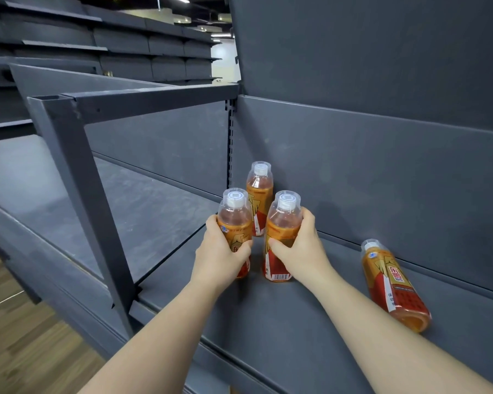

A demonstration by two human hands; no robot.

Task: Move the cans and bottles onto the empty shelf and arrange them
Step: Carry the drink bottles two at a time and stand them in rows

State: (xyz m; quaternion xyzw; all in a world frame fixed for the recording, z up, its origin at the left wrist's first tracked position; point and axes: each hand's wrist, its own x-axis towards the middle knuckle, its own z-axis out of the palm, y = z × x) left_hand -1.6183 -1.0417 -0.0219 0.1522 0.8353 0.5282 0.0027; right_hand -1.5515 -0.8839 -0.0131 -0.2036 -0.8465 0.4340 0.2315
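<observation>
Several orange drink bottles with clear caps and red-gold labels are on a dark grey shelf (pixel 268 322). My left hand (pixel 221 251) grips one upright bottle (pixel 235 220) around its middle. My right hand (pixel 299 247) grips a second upright bottle (pixel 282 223) just to its right. Behind these two, a third bottle (pixel 259 186) stands near the shelf's back left corner. A fourth bottle (pixel 393 282) lies on its side at the right, its cap pointing toward the back panel.
A grey metal bracket frame (pixel 97 200) and slotted upright (pixel 231 137) divide this shelf from the neighbouring shelf (pixel 111 200) on the left. The back panel (pixel 382 172) rises behind. Wooden floor (pixel 26 336) shows lower left; more grey shelving stands in the distance.
</observation>
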